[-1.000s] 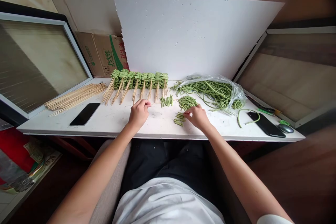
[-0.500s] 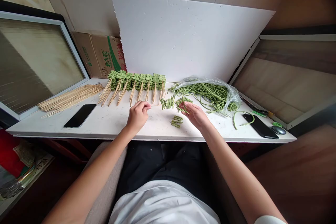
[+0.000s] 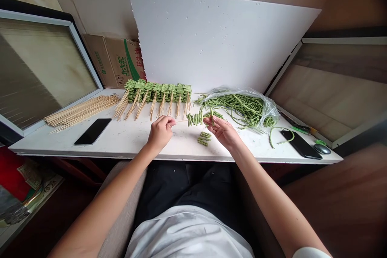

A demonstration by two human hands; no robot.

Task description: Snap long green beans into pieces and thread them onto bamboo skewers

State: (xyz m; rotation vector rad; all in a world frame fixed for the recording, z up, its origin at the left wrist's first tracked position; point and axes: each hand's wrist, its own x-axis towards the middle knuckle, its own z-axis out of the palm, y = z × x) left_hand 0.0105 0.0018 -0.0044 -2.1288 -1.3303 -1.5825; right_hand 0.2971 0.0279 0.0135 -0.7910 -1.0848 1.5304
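My left hand (image 3: 161,131) pinches the near end of a thin bamboo skewer (image 3: 182,121) that carries a short row of green bean pieces (image 3: 195,118). My right hand (image 3: 221,129) is curled around a few cut bean pieces (image 3: 211,114) right beside the skewer's loaded end. A small heap of cut bean pieces (image 3: 204,138) lies on the white table (image 3: 130,141) between my hands. Behind them, a row of finished bean skewers (image 3: 159,93) lies side by side.
Bare bamboo skewers (image 3: 80,111) are piled at the left, with a black phone (image 3: 93,131) in front. A plastic bag of long beans (image 3: 244,107) lies at the right, then a second phone (image 3: 298,144). A white foam board (image 3: 217,40) and a cardboard box (image 3: 116,62) stand behind.
My right hand has lifted from the cut pieces on the table with a few in it and moved up to the skewer's loaded end. My left hand has stayed in place.
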